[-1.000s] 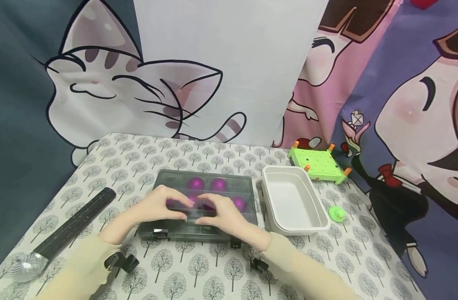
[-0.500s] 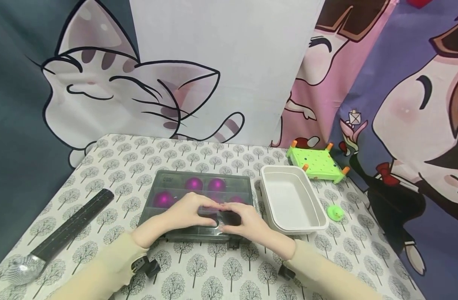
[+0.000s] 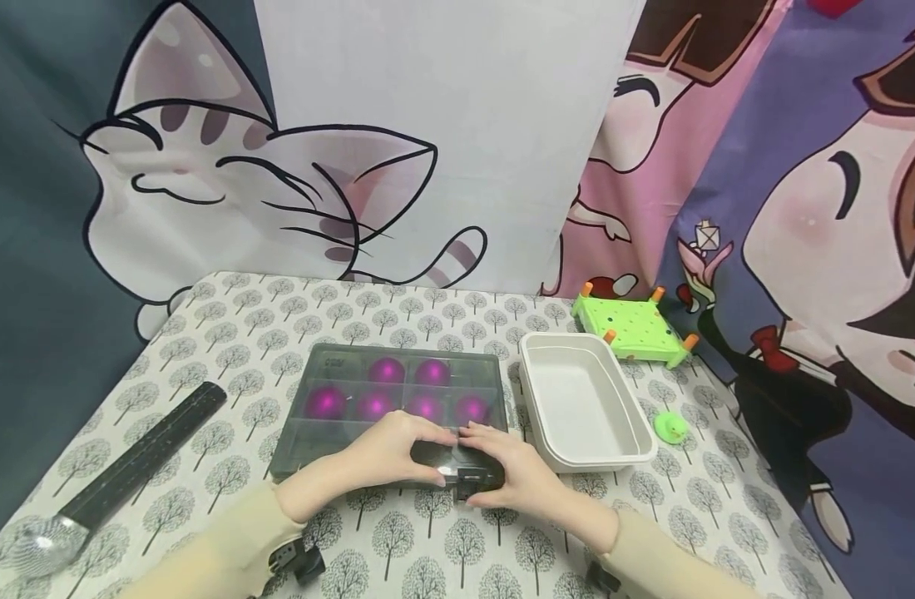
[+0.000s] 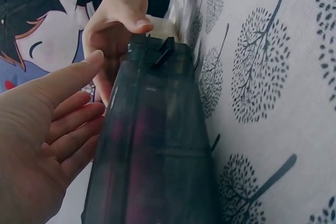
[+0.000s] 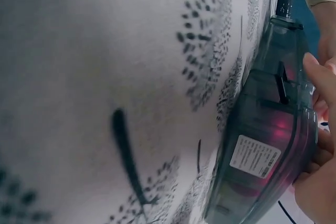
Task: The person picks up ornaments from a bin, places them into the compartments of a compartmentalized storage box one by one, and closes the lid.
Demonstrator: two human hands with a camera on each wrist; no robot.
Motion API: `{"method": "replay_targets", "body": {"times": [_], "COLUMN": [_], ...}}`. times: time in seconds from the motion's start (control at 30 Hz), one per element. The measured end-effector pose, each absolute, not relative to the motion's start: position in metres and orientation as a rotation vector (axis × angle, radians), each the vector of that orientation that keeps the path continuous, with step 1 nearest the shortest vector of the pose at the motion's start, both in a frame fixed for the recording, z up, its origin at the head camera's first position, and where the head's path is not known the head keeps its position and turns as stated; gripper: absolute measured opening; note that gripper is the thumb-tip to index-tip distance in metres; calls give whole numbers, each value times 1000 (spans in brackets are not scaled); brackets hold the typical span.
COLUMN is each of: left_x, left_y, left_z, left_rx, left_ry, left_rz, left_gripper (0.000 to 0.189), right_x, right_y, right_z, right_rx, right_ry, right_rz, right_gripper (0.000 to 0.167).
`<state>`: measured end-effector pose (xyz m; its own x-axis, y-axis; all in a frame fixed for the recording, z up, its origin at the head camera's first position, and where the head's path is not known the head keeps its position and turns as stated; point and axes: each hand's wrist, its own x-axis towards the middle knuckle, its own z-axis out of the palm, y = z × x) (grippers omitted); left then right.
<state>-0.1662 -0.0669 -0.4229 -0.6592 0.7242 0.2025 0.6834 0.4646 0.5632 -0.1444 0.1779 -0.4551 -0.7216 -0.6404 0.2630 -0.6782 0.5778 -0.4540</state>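
Observation:
A translucent grey storage box (image 3: 338, 433) lies on the table with its lid down. Several glossy purple balls (image 3: 326, 403) show through its compartments. My left hand (image 3: 386, 453) curves over the lid near the front edge; in the left wrist view its thumb and fingers stand apart from the box, holding nothing. At the front right corner my right hand (image 3: 513, 466) has its fingers over the lid and its thumb beside the front latch (image 3: 468, 482). The left wrist view shows this latch (image 4: 164, 52) sticking out. Whether the right thumb presses the latch is unclear.
A white plastic basin (image 3: 581, 408) stands just right of the box. Beyond it sit a green toy table (image 3: 630, 324) with orange legs upward and a green rubber duck (image 3: 670, 428). A black tube with a clear rounded end (image 3: 143, 453) lies at the left.
Both hands have moved right and toward the front edge of the box, from mid-lid to the front right latch. More purple balls are uncovered now. The box has stayed in place.

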Motion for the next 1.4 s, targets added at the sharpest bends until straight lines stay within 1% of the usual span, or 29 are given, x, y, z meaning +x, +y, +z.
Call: {"method": "replay_targets", "body": {"times": [0.13, 0.27, 0.57, 0.93, 1.2, 1.3, 1.4], "left_x": [-168, -169, -169, -174, -175, -175, -176], "left_y": [-66, -66, -65, -65, -66, -66, -66], "left_z": [-427, -429, -431, -432, -436, -436, -437], "left_rx": [1247, 1239, 1232, 1235, 1223, 1221, 1226], "left_ry": [2642, 2660, 2672, 2662, 2646, 2638, 2636], "left_rz": [930, 923, 926, 926, 978, 997, 1006], "left_gripper": [52, 52, 49, 48, 48, 48, 48], "right_x": [-144, -144, -143, -142, -144, -148, -151], "right_y": [181, 182, 180, 179, 179, 181, 183], "right_z": [-458, -458, -458, -457, -455, -452, -449], "right_rx": [1212, 1240, 1169, 1170, 1179, 1231, 1273], "right_ry": [-2736, -2730, -2790, -2765, -2773, -2745, -2714], "right_rz": [791, 741, 676, 613, 651, 669, 692], "right_gripper": [91, 94, 81, 85, 82, 77, 69]}}
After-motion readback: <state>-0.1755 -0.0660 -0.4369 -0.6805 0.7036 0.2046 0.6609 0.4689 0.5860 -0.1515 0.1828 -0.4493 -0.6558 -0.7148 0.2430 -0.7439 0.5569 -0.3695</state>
